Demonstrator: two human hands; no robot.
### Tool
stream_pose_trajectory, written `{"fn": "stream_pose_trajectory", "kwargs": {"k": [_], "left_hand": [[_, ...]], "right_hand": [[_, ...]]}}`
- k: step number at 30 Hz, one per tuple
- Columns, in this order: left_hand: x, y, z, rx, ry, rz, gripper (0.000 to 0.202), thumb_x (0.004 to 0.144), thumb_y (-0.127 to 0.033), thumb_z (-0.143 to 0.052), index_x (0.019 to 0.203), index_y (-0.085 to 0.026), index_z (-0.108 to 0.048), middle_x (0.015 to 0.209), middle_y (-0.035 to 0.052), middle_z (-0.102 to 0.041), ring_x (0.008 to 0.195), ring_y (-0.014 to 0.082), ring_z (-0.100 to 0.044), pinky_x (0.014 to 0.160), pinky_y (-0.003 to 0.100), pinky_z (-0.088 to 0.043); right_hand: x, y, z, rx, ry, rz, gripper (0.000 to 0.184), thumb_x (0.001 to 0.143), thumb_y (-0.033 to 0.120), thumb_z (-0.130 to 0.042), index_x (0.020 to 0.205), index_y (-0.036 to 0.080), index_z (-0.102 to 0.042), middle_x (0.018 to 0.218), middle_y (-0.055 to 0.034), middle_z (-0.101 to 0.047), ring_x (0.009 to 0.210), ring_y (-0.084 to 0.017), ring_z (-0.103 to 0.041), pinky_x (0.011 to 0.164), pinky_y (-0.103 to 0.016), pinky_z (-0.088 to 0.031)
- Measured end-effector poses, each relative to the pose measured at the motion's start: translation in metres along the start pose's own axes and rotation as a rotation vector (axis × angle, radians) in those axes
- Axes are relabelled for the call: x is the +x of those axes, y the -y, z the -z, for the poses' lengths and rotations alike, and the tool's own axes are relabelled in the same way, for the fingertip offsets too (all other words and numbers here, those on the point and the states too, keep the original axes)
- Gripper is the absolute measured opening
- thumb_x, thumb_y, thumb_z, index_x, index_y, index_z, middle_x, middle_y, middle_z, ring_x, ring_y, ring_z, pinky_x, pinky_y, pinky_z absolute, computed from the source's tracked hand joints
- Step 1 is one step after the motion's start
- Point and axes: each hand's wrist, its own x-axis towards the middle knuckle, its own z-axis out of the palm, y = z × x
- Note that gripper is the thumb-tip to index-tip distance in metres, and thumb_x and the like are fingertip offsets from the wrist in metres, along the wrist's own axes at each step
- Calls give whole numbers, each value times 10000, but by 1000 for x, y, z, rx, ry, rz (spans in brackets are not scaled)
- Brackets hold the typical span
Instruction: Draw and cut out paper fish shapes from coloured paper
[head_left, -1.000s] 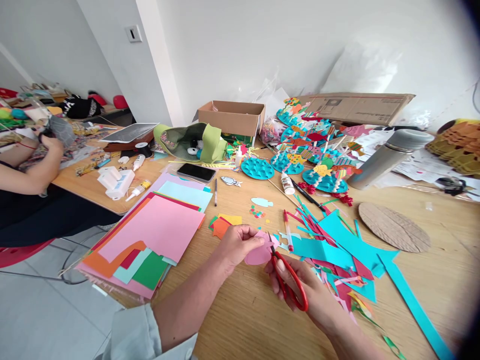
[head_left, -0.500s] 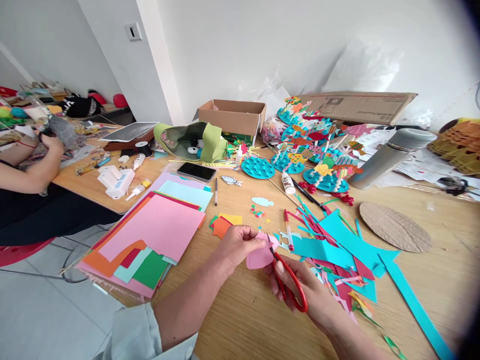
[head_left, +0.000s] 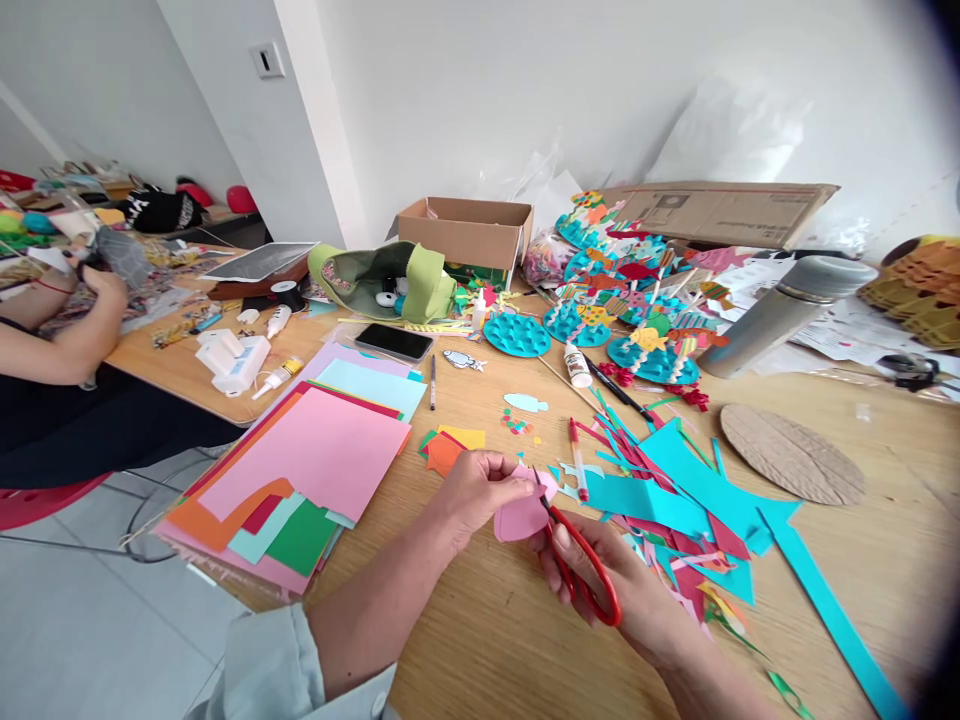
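My left hand (head_left: 476,497) pinches a piece of pink paper (head_left: 523,517), partly cut to a rounded shape, above the wooden table (head_left: 480,640). My right hand (head_left: 611,575) is shut on red-handled scissors (head_left: 581,565), with their thin blades (head_left: 541,492) at the paper's upper edge. Just beyond the hands lie turquoise and magenta paper scraps (head_left: 660,505). A stack of coloured paper sheets (head_left: 300,470) lies to the left of my left hand.
Finished turquoise paper crafts with paper fish (head_left: 637,320) stand at the back, beside a cardboard box (head_left: 465,230), a steel flask (head_left: 784,315) and a phone (head_left: 394,342). A co-worker's arms (head_left: 60,325) are at the far left, working at the table.
The pink paper has turned slightly and moved a little right, with the scissor blades staying at its upper edge. The view has shifted only slightly.
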Motion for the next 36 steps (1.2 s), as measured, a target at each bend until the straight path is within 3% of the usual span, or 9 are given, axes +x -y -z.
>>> {"fn": "stream_pose_trajectory", "kwargs": {"k": [13,36], "left_hand": [[-1,-1,-2,3,-2,-35,293,619,-372,-738,581,-151,-550,592,-25,-527,592,98,-449,575,223,-315],[0,0,-4,-11,12,-60,298,633,-368,-705,585,-155,-502,590,-34,-469,588,93,-401,573,230,-292]], "right_hand": [[1,-4,2,-16,9,-3,512,771,682,-569,696,180,-501,574,17,-549,414,-68,-435,359,-176,-294],[2,-1,1,-72,-28,10,570,785,734,-489,682,173,-491,563,14,-533,443,-69,-449,393,-186,-291]]}}
